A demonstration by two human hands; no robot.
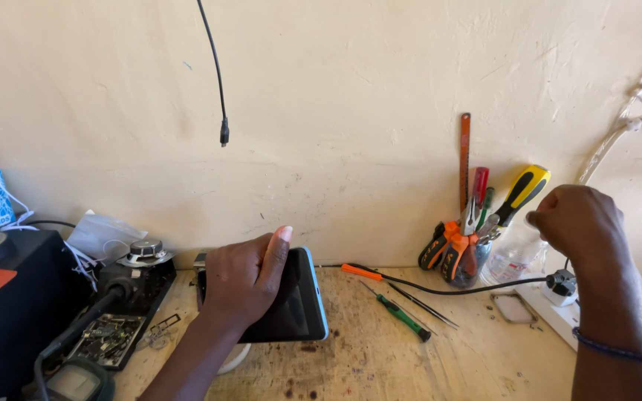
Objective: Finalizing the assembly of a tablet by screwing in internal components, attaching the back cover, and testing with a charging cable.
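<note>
The left hand (241, 281) grips a smartphone (295, 301) with a dark screen and a light blue edge, holding it on its side just above the wooden workbench (380, 356). The fingers wrap over the phone's upper edge, pressed close together, with one fingertip (284, 233) standing up above the rim; the phone's right half shows bare.

Taking the phone as the landmark: well to its right, the right hand (577, 223) is raised off the bench, its fingers curled in together toward the tools, and whether they pinch anything cannot be told from here. A dark beaded bracelet (618, 349) circles that wrist. Just left of that hand stands a clear jar of tools (469, 256) against the wall, holding orange-handled pliers, a red-handled driver and a yellow-and-black screwdriver (523, 191). Beside the jar is a clear plastic bottle (513, 256).

Right of the phone, on the bench, lie a green-handled screwdriver (403, 318) and an orange-handled one (362, 272), crossed by a black cable (447, 289) running to a plug (561, 284) in a white power strip (559, 315).

Left of the phone sit a bare circuit board (105, 340), a black box (9, 312) and a crumpled face mask (102, 236). Above the phone a black cable end (224, 132) hangs before the cream wall
</note>
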